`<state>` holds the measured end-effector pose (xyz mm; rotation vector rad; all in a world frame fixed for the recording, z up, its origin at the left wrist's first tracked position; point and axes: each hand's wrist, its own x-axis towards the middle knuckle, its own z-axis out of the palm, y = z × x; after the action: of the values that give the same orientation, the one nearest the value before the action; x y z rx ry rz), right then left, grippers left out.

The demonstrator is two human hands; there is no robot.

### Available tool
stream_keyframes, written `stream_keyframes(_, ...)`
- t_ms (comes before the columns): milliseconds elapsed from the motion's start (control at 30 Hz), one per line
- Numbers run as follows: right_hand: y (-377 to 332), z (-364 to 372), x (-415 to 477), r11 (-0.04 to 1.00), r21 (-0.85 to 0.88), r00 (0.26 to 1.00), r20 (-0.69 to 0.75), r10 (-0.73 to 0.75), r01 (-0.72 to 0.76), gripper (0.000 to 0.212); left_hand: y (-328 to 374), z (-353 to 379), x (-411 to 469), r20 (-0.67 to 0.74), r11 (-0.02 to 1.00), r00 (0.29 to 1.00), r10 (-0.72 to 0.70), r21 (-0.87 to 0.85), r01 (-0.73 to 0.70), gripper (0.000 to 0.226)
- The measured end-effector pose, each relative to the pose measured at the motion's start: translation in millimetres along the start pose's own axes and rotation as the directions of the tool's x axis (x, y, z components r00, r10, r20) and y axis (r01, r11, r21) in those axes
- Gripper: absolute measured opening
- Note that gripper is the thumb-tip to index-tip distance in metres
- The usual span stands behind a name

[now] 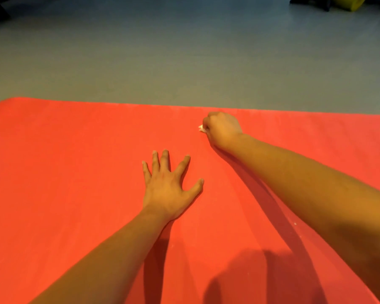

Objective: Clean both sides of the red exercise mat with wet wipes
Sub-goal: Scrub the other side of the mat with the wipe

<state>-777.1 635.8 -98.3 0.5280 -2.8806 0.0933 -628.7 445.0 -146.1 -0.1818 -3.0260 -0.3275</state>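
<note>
The red exercise mat lies flat on the floor and fills the lower two thirds of the view. My left hand rests flat on the mat near its middle, fingers spread. My right hand is stretched out to the mat's far edge, its fingers curled round a white wet wipe. Only a small corner of the wipe shows at the left of the fist, down on the mat.
Grey floor stretches beyond the mat's far edge. A yellow object and dark shapes sit at the top right corner, another dark shape at the top left. The mat's right edge runs diagonally at the lower right.
</note>
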Motion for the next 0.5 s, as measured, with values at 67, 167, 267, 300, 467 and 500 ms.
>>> stream_keyframes(67,9,4,30,0.999,-0.023,0.998,0.025,0.05,-0.049,0.028,0,0,1,-0.001,1.0,1.0,0.002,0.008,-0.002,0.084)
stream_keyframes(167,21,8,62,0.992,-0.025,0.991,0.048,0.126,-0.125,0.026,2,-1,1,-0.003,1.0,1.0,0.001,0.024,-0.001,0.083)
stream_keyframes(267,25,8,79,0.983,-0.009,0.982,0.051,0.181,-0.181,0.022,3,-2,1,-0.004,1.0,1.0,0.0,0.021,0.0,0.083)
stream_keyframes(300,24,8,78,0.984,-0.004,0.983,0.055,0.176,-0.176,0.021,3,-2,1,-0.005,1.0,1.0,-0.001,0.019,0.001,0.083)
stream_keyframes(467,22,11,41,0.999,-0.013,0.999,0.033,0.041,-0.04,0.022,3,-3,2,0.007,1.0,1.0,0.002,0.026,-0.002,0.083)
stream_keyframes(500,24,12,33,1.0,-0.019,1.0,0.018,0.016,-0.016,0.023,2,-3,2,0.007,1.0,1.0,0.0,0.023,0.0,0.083)
